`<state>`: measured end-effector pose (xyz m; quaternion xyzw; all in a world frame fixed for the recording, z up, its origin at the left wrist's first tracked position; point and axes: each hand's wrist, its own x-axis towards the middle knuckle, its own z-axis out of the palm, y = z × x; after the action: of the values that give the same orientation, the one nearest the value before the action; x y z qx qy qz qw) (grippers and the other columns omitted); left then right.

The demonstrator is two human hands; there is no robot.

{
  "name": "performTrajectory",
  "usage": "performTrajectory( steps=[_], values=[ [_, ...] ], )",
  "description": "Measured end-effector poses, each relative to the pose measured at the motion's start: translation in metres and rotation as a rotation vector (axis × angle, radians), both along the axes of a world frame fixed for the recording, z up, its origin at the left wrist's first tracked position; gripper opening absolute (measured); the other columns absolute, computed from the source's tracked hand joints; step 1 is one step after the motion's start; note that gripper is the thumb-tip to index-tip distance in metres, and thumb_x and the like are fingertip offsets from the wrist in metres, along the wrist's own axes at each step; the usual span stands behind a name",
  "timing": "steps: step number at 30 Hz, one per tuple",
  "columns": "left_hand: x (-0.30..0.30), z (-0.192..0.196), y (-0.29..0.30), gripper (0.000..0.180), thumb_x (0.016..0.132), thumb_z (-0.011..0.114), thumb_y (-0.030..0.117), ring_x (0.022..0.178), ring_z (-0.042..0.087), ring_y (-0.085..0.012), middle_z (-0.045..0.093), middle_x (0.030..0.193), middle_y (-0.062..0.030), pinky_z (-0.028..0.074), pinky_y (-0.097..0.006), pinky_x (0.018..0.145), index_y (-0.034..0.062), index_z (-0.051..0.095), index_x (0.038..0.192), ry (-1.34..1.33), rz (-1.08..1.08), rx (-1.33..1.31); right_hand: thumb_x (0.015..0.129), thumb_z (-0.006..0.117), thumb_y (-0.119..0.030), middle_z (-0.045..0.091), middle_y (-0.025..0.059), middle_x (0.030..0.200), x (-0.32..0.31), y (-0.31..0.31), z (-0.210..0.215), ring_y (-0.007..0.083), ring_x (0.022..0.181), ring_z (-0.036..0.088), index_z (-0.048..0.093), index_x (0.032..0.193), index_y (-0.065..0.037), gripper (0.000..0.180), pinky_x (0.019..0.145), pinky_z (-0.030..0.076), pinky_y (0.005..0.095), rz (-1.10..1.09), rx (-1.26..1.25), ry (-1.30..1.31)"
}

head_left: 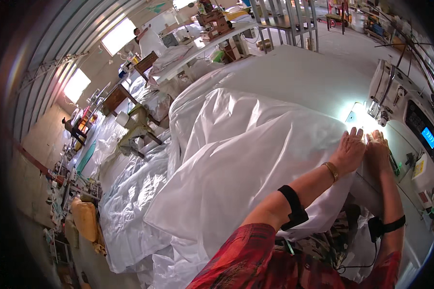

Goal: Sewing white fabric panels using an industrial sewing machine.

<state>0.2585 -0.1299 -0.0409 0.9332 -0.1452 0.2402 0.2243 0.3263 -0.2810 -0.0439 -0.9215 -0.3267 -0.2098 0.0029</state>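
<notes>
This was a sewing workshop, no doubt about it. An industrial sewing machine (410, 111) with a lit blue display sat at the right, its lamp glaring on white fabric (246, 154) heaped over the long counter (299, 72). More white cloth spilled to the floor (130, 212). Further machines (214, 21) stood on counters behind, under a corrugated metal roof (58, 43), where another person (147, 38) worked.

A: What's around the station?
B: Far work table (212, 41) at top, piled with cloth, brown machine (214, 20) on it. Person in white (147, 41) seated beside it. Grey metal rack (289, 19) top centre.
A: Floor side?
B: Wooden chair (144, 62), wooden stool (137, 130), yellow sack (85, 219) at lower left. Two bright windows (118, 34) in the corrugated wall.
</notes>
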Motion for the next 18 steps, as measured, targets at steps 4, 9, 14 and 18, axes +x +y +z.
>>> performTrajectory(
  steps=[4, 9, 14, 18],
  values=[
    [-0.008, -0.005, 0.009, 0.026, 0.085, 0.053, 0.016, 0.121, 0.049, -0.0398, 0.050, 0.131, -0.0265, 0.032, -0.048, 0.108, -0.0023, 0.067, 0.097, 0.034, -0.042, -0.036, 0.087, 0.053, -0.016, 0.059, 0.0149, 0.106, 0.018, 0.002, -0.016, 0.0295, 0.105, 0.055, 0.064, 0.105, -0.007, 0.023, 0.083, 0.045, 0.0430, -0.103, 0.051, 0.025],
    [0.001, -0.008, 0.031, 0.031, 0.089, 0.052, 0.023, 0.122, 0.048, -0.0405, 0.051, 0.131, -0.0279, 0.032, -0.048, 0.109, 0.0005, 0.067, 0.103, 0.088, -0.170, -0.082, 0.086, 0.053, -0.015, 0.060, 0.0137, 0.100, 0.000, 0.007, -0.011, 0.0301, 0.098, 0.058, 0.065, 0.093, -0.008, 0.016, 0.079, 0.047, 0.0441, 0.118, 0.203, -0.271],
    [0.015, -0.007, 0.043, 0.031, 0.090, 0.053, 0.025, 0.111, 0.055, -0.0385, 0.062, 0.109, -0.0244, 0.038, -0.047, 0.101, 0.0052, 0.064, 0.112, -0.053, -0.230, 0.017, 0.075, 0.057, -0.016, 0.061, 0.0165, 0.085, -0.009, 0.024, 0.000, 0.0324, 0.088, 0.061, 0.065, 0.071, -0.008, 0.012, 0.073, 0.049, 0.0442, 0.025, 0.179, -0.141],
    [0.010, 0.005, 0.036, 0.032, 0.090, 0.054, 0.023, 0.107, 0.055, -0.0348, 0.062, 0.109, -0.0194, 0.042, -0.045, 0.096, 0.0048, 0.061, 0.115, -0.094, -0.255, 0.080, 0.080, 0.055, -0.014, 0.063, 0.0139, 0.089, -0.018, 0.022, 0.005, 0.0282, 0.093, 0.061, 0.067, 0.075, -0.006, 0.015, 0.076, 0.047, 0.0434, -0.035, 0.188, -0.187]
  ],
)
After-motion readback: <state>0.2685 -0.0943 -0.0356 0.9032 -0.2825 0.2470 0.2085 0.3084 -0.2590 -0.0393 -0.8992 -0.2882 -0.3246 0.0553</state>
